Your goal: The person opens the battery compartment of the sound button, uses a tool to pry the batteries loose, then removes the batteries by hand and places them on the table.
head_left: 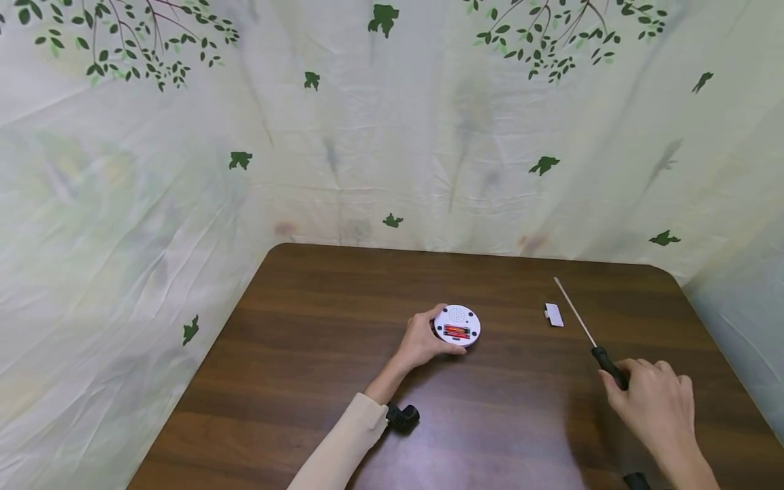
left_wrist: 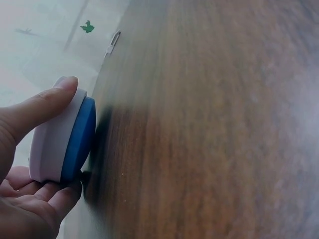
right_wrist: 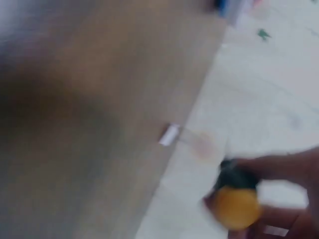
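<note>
My left hand grips a round white device by its rim, thumb on one side and fingers on the other. Its underside faces me, with small red batteries in an uncovered compartment. The left wrist view shows a blue part on the device's other side, turned towards the table. In my right hand is a long screwdriver, held by its dark handle, the shaft pointing away and to the left. The handle's yellow end looks blurred in the right wrist view. A small white battery cover lies left of the shaft.
The brown wooden table has rounded far corners. Behind it hangs a pale cloth printed with green leaves. A black wrist camera sits on the left wrist, close to the tabletop.
</note>
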Demonstrator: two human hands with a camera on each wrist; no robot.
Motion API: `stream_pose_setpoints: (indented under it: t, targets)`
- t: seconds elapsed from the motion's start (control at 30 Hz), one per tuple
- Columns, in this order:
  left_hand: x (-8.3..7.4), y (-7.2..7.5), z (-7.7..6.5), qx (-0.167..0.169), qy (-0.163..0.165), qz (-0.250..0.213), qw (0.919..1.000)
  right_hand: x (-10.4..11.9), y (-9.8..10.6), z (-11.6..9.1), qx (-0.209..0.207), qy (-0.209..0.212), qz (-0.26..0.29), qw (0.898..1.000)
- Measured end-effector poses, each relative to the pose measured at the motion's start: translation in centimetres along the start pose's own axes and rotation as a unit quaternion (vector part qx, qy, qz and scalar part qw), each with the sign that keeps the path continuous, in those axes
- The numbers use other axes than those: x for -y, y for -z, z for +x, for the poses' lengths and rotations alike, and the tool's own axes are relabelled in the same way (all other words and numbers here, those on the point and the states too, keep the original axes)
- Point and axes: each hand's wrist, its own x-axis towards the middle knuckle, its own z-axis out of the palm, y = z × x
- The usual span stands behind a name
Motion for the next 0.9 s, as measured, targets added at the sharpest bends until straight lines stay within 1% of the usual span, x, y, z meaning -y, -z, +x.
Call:
stream_pose_setpoints:
  t: [0.03, 0.13, 0.23, 0.3, 0.4, 0.6, 0.77, 0.9]
  targets:
    - [0.0, 0.0, 0.0, 0.000, -0.001, 0.002, 1.0000, 0.1, 0.2, 0.3, -0.018, 0.023, 0.013, 0.999]
    - [0.0, 0.1, 0.0, 0.000, 0.000, 0.005, 1.0000, 0.6, 0.7, 1.3, -0.042, 0.077, 0.079, 0.993]
    - [-0.1, 0.2, -0.1, 0.004, 0.003, 0.003, 1.0000, 1.0, 1.2, 2.2, -0.045, 0.124, 0.136, 0.982]
    - [-0.1, 0.2, -0.1, 0.007, 0.008, 0.004, 0.9999, 1.3, 1.6, 2.8, -0.042, 0.149, 0.150, 0.977]
    - [-0.2, 0.2, -0.1, 0.010, 0.009, 0.005, 0.9999, 1.6, 2.0, 3.3, -0.030, 0.168, 0.150, 0.974]
    - [-0.6, 0.1, -0.2, 0.009, -0.001, 0.017, 0.9998, 2.3, 2.6, 4.3, -0.010, 0.187, 0.143, 0.972]
    - [-0.6, 0.3, -0.3, 0.006, 0.003, 0.018, 0.9998, 3.4, 3.8, 6.3, -0.001, 0.235, 0.120, 0.965]
    - [-0.5, 0.3, -0.3, 0.002, 0.003, 0.019, 0.9998, 5.0, 5.2, 8.1, 0.027, 0.265, 0.100, 0.959]
